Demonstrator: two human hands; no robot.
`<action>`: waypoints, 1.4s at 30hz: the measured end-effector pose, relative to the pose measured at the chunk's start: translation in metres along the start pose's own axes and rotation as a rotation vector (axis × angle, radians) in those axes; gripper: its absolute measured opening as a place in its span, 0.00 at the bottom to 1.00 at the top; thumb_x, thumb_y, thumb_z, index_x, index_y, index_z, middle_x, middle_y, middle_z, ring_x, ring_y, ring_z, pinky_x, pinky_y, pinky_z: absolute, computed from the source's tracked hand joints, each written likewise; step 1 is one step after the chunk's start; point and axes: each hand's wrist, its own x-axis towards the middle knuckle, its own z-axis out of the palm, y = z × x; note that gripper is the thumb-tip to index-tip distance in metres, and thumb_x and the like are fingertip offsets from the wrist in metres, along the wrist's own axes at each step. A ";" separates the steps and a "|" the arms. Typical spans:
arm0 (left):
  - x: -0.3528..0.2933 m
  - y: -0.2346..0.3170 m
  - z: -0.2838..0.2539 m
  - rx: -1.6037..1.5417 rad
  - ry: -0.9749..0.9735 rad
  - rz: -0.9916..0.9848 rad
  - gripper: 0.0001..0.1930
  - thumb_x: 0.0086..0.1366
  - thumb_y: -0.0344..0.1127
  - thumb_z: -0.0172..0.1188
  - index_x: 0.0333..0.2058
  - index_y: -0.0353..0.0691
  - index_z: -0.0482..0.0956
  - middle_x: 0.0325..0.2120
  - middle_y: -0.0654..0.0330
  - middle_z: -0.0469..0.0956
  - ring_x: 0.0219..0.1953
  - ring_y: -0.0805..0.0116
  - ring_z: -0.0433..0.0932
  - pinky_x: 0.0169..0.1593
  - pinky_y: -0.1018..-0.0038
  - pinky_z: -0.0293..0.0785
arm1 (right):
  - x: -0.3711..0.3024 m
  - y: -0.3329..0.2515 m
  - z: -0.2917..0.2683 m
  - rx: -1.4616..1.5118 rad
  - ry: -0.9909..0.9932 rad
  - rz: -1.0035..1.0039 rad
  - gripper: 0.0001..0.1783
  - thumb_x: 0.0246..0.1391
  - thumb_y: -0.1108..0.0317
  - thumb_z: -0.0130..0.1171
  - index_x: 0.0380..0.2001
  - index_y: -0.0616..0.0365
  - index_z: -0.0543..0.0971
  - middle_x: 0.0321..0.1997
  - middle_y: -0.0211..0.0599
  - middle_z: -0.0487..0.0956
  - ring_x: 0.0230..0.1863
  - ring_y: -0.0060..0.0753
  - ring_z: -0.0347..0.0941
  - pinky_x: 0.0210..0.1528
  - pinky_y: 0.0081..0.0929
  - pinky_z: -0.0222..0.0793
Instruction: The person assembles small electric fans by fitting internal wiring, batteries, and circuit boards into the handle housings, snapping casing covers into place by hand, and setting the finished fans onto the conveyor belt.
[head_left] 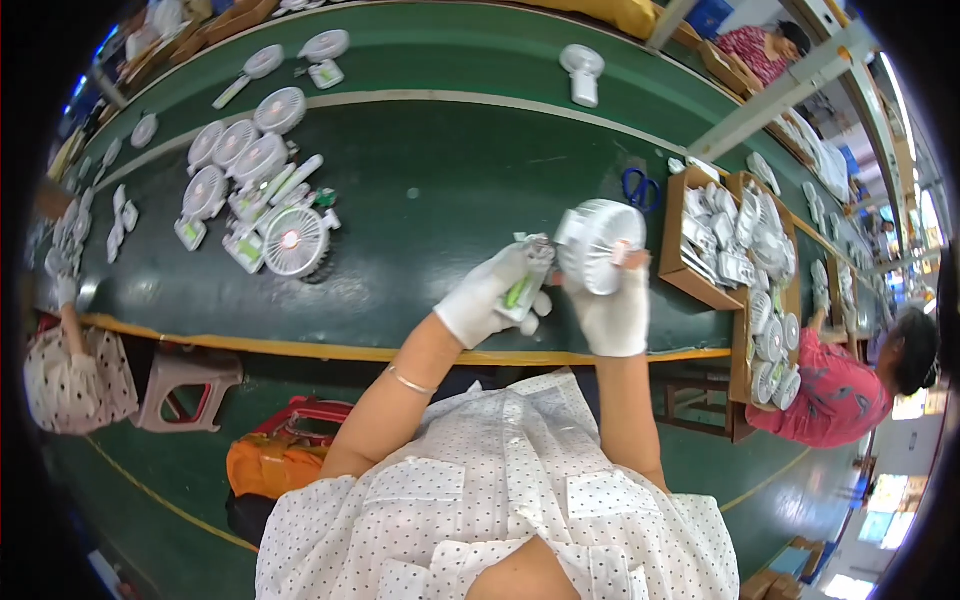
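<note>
Workshop hall, long green desk [450, 200] with a pale stripe along its far part and a yellow strip on the near edge; other workers sit at both ends.

Item 1. Left hand [497, 297], white glove, closed around a white handle piece with a green part [522, 285]. It holds the piece upright above the near edge of the desk, its top end turned toward the fan head, seemingly so the two can be lined up.

Item 2. Right hand [615, 310], white glove, clamped on a round white fan head [598, 243]. The grille faces the wearer and the head sits just beside the handle piece, touching or nearly so; which, I cannot tell.

Item 3. Cluster of white fans and loose parts [255, 190], toward the left end of the desk, well apart from both hands. Several lie flat, grille up; one larger fan [293, 240] lies nearest the middle.

Item 4. Cardboard boxes [690, 275] at the right end, within the right hand's reach, packed with white fan parts on edge, likely stock for pick-up.

Item 5. Blue scissors [638, 187], flat on the desk just left of the boxes.

Item 6. Single white fan [582, 72], at the far edge beyond the stripe.

Item 7. Stool [185, 390] and orange bag [275, 462], on the floor under the near edge.
</note>
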 end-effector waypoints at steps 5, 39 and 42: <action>0.004 0.007 0.006 -0.167 0.069 0.037 0.20 0.72 0.50 0.57 0.52 0.41 0.74 0.43 0.55 0.79 0.35 0.69 0.77 0.35 0.70 0.75 | -0.028 -0.029 -0.010 -0.204 -0.143 -0.186 0.36 0.57 0.41 0.63 0.57 0.58 0.73 0.59 0.38 0.76 0.60 0.42 0.73 0.63 0.44 0.68; -0.084 -0.004 0.065 0.489 0.372 -0.014 0.20 0.72 0.47 0.53 0.47 0.33 0.75 0.30 0.54 0.80 0.23 0.66 0.81 0.27 0.73 0.81 | -0.077 -0.027 0.051 -1.648 -0.849 -0.481 0.22 0.47 0.79 0.65 0.48 0.52 0.82 0.44 0.43 0.79 0.46 0.48 0.77 0.47 0.37 0.75; -0.077 -0.007 0.055 0.454 0.372 -0.051 0.16 0.71 0.42 0.52 0.46 0.32 0.74 0.29 0.54 0.79 0.22 0.66 0.81 0.25 0.72 0.81 | -0.070 -0.018 0.038 -1.652 -0.836 -0.554 0.19 0.47 0.78 0.63 0.44 0.52 0.81 0.42 0.40 0.80 0.42 0.49 0.78 0.44 0.38 0.75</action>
